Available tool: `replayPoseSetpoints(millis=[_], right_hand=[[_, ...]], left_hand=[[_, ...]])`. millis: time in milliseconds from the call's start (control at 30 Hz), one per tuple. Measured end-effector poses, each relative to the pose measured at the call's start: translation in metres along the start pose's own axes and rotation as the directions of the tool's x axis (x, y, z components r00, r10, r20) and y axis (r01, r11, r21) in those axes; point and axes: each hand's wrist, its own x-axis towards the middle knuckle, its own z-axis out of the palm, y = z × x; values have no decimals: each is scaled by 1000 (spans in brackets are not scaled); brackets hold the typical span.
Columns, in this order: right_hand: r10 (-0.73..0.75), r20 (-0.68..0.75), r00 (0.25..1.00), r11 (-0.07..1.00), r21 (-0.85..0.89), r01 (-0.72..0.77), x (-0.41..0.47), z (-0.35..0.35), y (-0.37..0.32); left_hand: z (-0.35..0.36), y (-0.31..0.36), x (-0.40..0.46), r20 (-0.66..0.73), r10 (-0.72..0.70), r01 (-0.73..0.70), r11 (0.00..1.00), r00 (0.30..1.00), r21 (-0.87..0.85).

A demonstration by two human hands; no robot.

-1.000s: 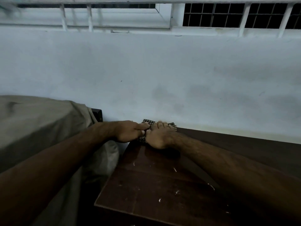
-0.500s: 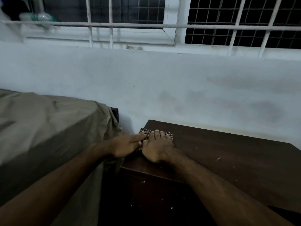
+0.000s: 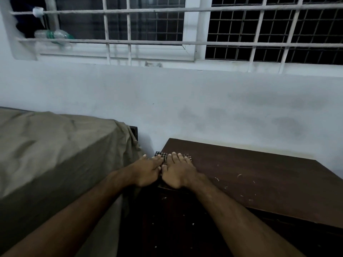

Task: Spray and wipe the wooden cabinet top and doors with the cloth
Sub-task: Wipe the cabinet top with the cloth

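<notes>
A dark wooden cabinet top (image 3: 259, 175) stands against the white wall, with small white specks scattered on it. A folded black-and-white checked cloth (image 3: 164, 156) lies at its left edge. My right hand (image 3: 178, 171) presses flat on the cloth, fingers spread toward the wall. My left hand (image 3: 147, 170) sits beside it at the cabinet's left edge, fingertips touching the cloth. The cabinet's front face (image 3: 176, 225) is dark and in shadow below my arms. No spray bottle is in view.
A piece of furniture draped in a tan sheet (image 3: 52, 149) stands close on the left, with a narrow gap to the cabinet. A barred window (image 3: 185, 28) runs above the wall; a plastic bottle (image 3: 55, 35) lies on its sill.
Both hands and the cloth have come back from the far left corner along the left edge toward me. The view has tilted up, showing more window.
</notes>
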Motion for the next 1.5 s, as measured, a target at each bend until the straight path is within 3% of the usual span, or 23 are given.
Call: replayPoseSetpoints(millis=[67, 233, 467, 567, 667, 967, 1133, 1367, 1500], right_hand=[[-17, -28, 999, 1000, -2, 17, -19, 6, -1], [-93, -104, 990, 995, -45, 89, -58, 15, 7], [-9, 39, 999, 999, -50, 11, -9, -3, 33], [-6, -34, 999, 999, -40, 5, -44, 1, 46], [-47, -16, 999, 997, -59, 46, -75, 10, 53], [10, 27, 1000, 998, -60, -8, -14, -18, 100], [-4, -17, 1000, 997, -75, 2, -71, -2, 114], [99, 81, 992, 993, -72, -94, -16, -23, 165], [119, 31, 992, 992, -39, -118, -52, -20, 162]], left_hand=[[7, 4, -16, -5, 32, -32, 999, 999, -15], [11, 16, -41, 10, 103, -104, 980, 995, 168], [2, 31, 20, 57, -32, 26, 994, 998, 107], [3, 57, 3, 47, 20, -26, 989, 999, 145], [11, 70, -17, 91, 60, -76, 982, 994, 173], [-4, 90, 52, 71, -14, 8, 996, 997, 88], [7, 117, 28, 101, 81, -95, 984, 992, 150], [1, 139, 93, 118, 66, -78, 992, 991, 95], [4, 148, 72, 92, 142, -149, 986, 986, 80]])
